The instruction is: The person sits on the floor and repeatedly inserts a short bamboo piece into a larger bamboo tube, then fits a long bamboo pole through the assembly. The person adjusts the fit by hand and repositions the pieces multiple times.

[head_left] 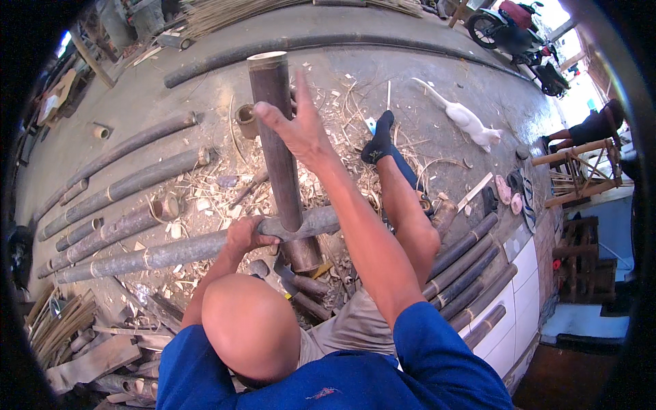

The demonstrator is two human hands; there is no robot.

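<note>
A long grey bamboo pole (pixel 184 247) lies crosswise in front of me. A dark, thick bamboo tube (pixel 277 160) stands nearly upright and slightly tilted, passing through the pole, with its lower end (pixel 303 254) showing on the near side. My left hand (pixel 244 234) is closed around the pole just left of that joint. Higher up, my right hand (pixel 301 130) is at the tube's upper part, thumb and forefinger stretched apart; its other fingers are partly hidden. The tube's pale cut rim (pixel 268 57) shows above the hand. My bent left knee (pixel 249 328) covers part of the near floor.
Several bamboo poles (pixel 126 181) lie at the left, and shorter dark pieces (pixel 468 266) at the right. Shavings (pixel 191 198) litter the floor. A white cat (pixel 468 121) lies beyond my socked right foot (pixel 380 140). A motorbike (pixel 516 34) stands at the far right.
</note>
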